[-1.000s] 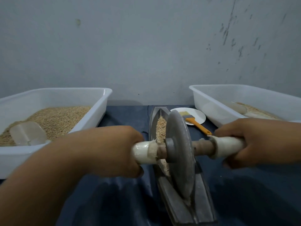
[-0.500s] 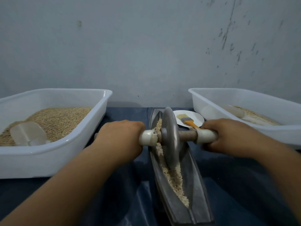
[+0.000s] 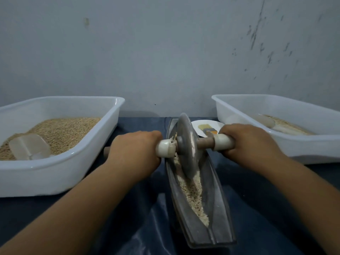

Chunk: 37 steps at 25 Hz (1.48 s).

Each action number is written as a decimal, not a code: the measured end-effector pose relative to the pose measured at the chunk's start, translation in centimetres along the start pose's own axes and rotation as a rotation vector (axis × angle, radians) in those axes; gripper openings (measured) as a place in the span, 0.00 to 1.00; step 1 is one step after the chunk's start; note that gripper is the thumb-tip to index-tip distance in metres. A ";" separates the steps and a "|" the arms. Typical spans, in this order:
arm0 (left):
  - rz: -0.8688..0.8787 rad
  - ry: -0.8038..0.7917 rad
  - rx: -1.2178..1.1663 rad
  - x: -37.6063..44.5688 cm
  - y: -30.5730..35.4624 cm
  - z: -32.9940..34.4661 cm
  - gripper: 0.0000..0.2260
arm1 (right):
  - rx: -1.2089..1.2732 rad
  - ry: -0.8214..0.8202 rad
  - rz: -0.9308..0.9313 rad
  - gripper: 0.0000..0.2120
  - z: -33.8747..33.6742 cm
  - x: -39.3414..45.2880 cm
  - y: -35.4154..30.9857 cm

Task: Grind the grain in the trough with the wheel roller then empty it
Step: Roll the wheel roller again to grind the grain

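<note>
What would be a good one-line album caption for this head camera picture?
Both hands, left and right, grip the wheel roller in the grain-filled trough.

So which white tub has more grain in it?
The left tub; its grain covers most of the floor, while the right tub holds a thin layer.

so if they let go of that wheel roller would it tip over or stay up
Probably tips: the wheel roller stands on a thin disc edge in the trough, steadied by the left hand and right hand. It looks metal, likely heavy.
</note>
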<state>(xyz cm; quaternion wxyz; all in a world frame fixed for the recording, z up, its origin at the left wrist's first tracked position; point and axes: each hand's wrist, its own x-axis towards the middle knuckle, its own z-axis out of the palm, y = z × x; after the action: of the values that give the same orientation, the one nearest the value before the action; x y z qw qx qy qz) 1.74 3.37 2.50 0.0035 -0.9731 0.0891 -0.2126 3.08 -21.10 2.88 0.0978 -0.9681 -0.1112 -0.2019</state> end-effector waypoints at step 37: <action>0.053 -0.088 -0.028 -0.4 -2.0 -0.6 0.05 | -0.013 -0.268 -0.010 0.10 -2.1 -1.1 0.3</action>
<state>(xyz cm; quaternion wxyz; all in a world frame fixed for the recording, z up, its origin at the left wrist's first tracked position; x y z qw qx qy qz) 1.50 5.41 3.01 -0.0008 -0.9787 0.1175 -0.1682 1.36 -22.12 4.26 0.0747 -0.9865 -0.1268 -0.0718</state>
